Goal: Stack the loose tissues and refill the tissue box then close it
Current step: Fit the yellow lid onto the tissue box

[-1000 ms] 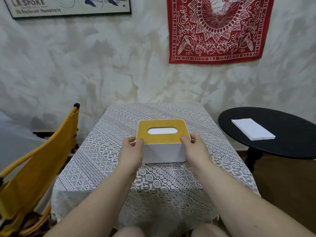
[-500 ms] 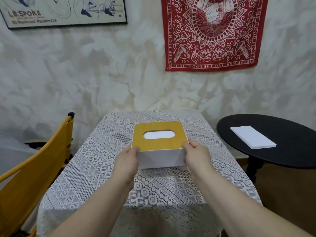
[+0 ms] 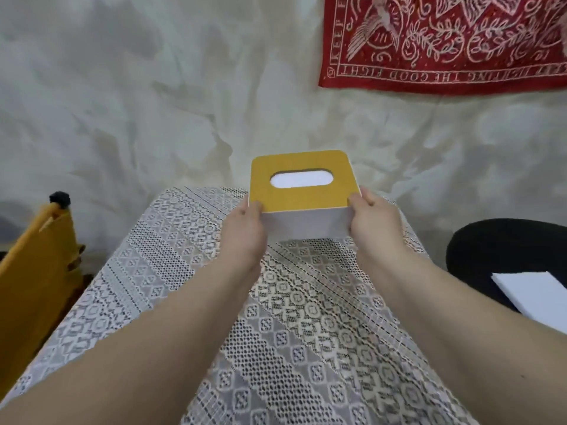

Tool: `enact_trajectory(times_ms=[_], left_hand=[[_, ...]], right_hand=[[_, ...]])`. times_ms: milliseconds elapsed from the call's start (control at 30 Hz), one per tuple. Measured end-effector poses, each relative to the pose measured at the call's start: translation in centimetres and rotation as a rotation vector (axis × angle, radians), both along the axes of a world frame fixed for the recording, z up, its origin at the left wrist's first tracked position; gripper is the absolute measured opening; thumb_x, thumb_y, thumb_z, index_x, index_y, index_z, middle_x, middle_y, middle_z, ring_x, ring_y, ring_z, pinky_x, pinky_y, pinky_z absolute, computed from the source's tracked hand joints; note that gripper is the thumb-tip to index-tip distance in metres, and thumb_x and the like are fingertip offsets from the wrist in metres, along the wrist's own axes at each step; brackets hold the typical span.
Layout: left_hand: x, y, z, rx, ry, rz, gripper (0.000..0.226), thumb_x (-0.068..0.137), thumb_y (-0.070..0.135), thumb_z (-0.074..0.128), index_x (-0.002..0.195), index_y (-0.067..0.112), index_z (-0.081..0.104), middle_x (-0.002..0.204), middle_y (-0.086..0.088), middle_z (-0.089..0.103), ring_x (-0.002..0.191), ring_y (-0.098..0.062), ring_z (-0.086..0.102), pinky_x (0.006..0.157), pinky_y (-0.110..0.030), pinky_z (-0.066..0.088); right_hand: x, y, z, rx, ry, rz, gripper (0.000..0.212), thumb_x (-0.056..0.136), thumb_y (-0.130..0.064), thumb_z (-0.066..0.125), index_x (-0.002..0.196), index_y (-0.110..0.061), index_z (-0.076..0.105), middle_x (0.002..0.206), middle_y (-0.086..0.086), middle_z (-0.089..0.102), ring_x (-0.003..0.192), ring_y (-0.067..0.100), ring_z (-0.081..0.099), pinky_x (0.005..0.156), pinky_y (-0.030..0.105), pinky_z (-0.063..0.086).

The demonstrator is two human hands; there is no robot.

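Observation:
A white tissue box (image 3: 306,223) with a yellow lid (image 3: 302,196) and an oval slot is held up in the air above the lace-covered table (image 3: 171,271). My left hand (image 3: 245,237) grips its left side and my right hand (image 3: 376,225) grips its right side, thumbs on the lid's edge. White shows through the slot. A stack of white tissues (image 3: 534,294) lies on the black round table at the right edge.
The black round table (image 3: 491,246) stands to the right of the lace table. A yellow folding chair (image 3: 33,271) stands at the left. A red patterned cloth (image 3: 445,41) hangs on the wall behind.
Both hands have lifted the tissue box off the lace table and raised it. The view has moved closer and to the left.

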State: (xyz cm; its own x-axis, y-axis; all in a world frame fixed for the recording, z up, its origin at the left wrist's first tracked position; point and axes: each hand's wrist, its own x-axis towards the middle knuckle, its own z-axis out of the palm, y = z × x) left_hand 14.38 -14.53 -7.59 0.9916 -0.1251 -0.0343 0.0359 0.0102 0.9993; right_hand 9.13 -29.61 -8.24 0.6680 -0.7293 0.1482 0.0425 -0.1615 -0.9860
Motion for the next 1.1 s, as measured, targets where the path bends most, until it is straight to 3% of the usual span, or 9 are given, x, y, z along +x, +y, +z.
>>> enact_trajectory(times_ms=[67, 133, 267, 467, 600, 733, 833, 1000, 1100], left_hand=[[1.2, -0.1, 0.9, 0.0, 0.064, 0.017, 0.027, 0.096, 0.017, 0.042, 0.079, 0.034, 0.055, 0.081, 0.017, 0.052, 0.081, -0.01, 0.051, 0.08, -0.034, 0.046], [2.2, -0.1, 1.9, 0.051, 0.13, 0.002, 0.033, 0.096, 0.014, 0.041, 0.081, 0.039, 0.057, 0.081, 0.023, 0.049, 0.079, -0.005, 0.049, 0.078, -0.033, 0.045], [4.5, -0.3, 4.2, 0.061, 0.278, -0.031, 0.036, 0.097, 0.02, 0.04, 0.084, 0.046, 0.063, 0.089, 0.013, 0.054, 0.084, -0.014, 0.049, 0.083, -0.038, 0.041], [9.2, -0.9, 6.2, 0.102, 0.294, -0.09, 0.037, 0.099, 0.023, 0.039, 0.081, 0.049, 0.058, 0.099, 0.016, 0.058, 0.105, -0.019, 0.052, 0.101, -0.045, 0.04], [11.5, -1.0, 4.9, 0.142, 0.303, -0.094, 0.045, 0.098, 0.022, 0.04, 0.078, 0.057, 0.06, 0.098, 0.017, 0.059, 0.106, -0.02, 0.053, 0.1, -0.043, 0.041], [12.4, -0.8, 3.1, 0.157, 0.348, -0.091, 0.034, 0.097, 0.024, 0.042, 0.097, 0.054, 0.056, 0.096, 0.013, 0.061, 0.09, -0.015, 0.05, 0.082, -0.036, 0.041], [13.0, -1.0, 2.8, 0.178, 0.35, -0.106, 0.038, 0.094, 0.025, 0.042, 0.086, 0.057, 0.06, 0.099, 0.007, 0.062, 0.088, -0.017, 0.048, 0.072, -0.033, 0.038], [14.1, -1.2, 2.3, 0.191, 0.338, -0.122, 0.033, 0.095, 0.024, 0.042, 0.101, 0.05, 0.061, 0.097, 0.013, 0.064, 0.09, -0.015, 0.055, 0.079, -0.034, 0.042], [14.2, -1.1, 1.9, 0.229, 0.329, -0.13, 0.037, 0.094, 0.026, 0.041, 0.092, 0.057, 0.062, 0.1, 0.01, 0.064, 0.097, -0.02, 0.057, 0.081, -0.036, 0.044]], right_hand=[[1.5, -0.4, 0.9, 0.03, 0.05, 0.022, 0.028, 0.076, -0.028, 0.044, 0.078, -0.04, 0.069, 0.078, -0.001, 0.066, 0.072, 0.018, 0.052, 0.066, 0.033, 0.035], [2.5, -0.6, 1.9, 0.097, 0.091, 0.019, 0.028, 0.081, -0.018, 0.048, 0.082, -0.033, 0.071, 0.075, -0.004, 0.064, 0.067, 0.016, 0.05, 0.063, 0.031, 0.035], [4.8, -1.2, 4.5, 0.273, 0.169, 0.027, 0.033, 0.085, 0.0, 0.048, 0.091, -0.021, 0.073, 0.063, -0.007, 0.058, 0.049, 0.007, 0.042, 0.046, 0.02, 0.032], [9.3, -2.0, 6.1, 0.394, 0.266, 0.007, 0.031, 0.09, -0.001, 0.047, 0.1, -0.021, 0.069, 0.072, -0.003, 0.061, 0.055, 0.01, 0.043, 0.04, 0.02, 0.031], [11.5, -2.1, 4.5, 0.402, 0.292, 0.013, 0.03, 0.09, 0.0, 0.045, 0.096, -0.017, 0.069, 0.077, 0.0, 0.063, 0.066, 0.014, 0.049, 0.055, 0.026, 0.036], [12.3, -2.1, 3.0, 0.455, 0.34, 0.009, 0.031, 0.091, 0.001, 0.044, 0.079, -0.019, 0.064, 0.084, 0.004, 0.065, 0.076, 0.021, 0.056, 0.065, 0.035, 0.047], [13.0, -2.3, 1.9, 0.456, 0.331, 0.016, 0.035, 0.088, 0.001, 0.045, 0.075, -0.02, 0.069, 0.092, 0.016, 0.069, 0.077, 0.023, 0.057, 0.068, 0.04, 0.048], [13.5, -2.1, 0.6, 0.389, 0.352, 0.006, 0.034, 0.08, -0.006, 0.047, 0.081, -0.027, 0.073, 0.09, 0.01, 0.071, 0.077, 0.026, 0.06, 0.067, 0.043, 0.049], [13.6, -2.1, 0.5, 0.326, 0.367, -0.013, 0.03, 0.08, -0.009, 0.047, 0.077, -0.027, 0.071, 0.088, 0.01, 0.071, 0.075, 0.023, 0.059, 0.068, 0.043, 0.051]])
